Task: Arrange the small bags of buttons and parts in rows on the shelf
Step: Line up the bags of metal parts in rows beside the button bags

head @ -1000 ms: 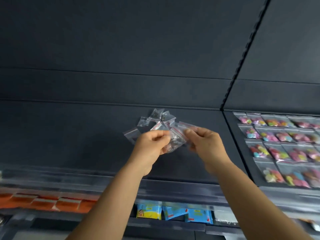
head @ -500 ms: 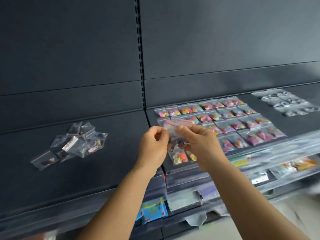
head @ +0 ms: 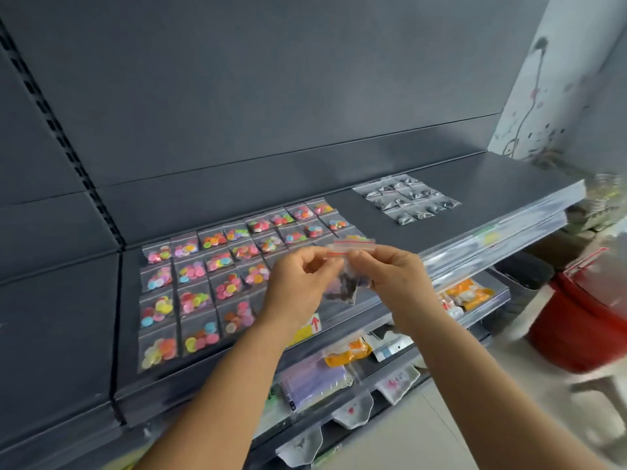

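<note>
Nearest the camera, two bare forearms reach up from the lower edge toward the shelf front. The left hand [head: 298,283] and the right hand [head: 390,279] meet in front of the dark grey shelf [head: 509,174], fingers curled, together pinching a small clear bag [head: 346,283]. Both hands pinch the bag at its top, just below the red zip strip, which runs level between the two thumbs. The bag hangs below the fingertips with dark parts gathered inside it; what the parts are cannot be told.

Below the hands, the lower shelves carry orange packets [head: 470,293] on the right. A red bucket [head: 583,320] stands at the near right, blurred.

Beyond the hands, on the shelf surface, the bags of coloured buttons [head: 200,273] lie flat in straight rows, edges touching, filling the left part of the section. Farther back and to the right, well apart from these, the bags of dark parts [head: 407,200] lie in a smaller block of rows. The grey back panel [head: 271,79] rises behind.
</note>
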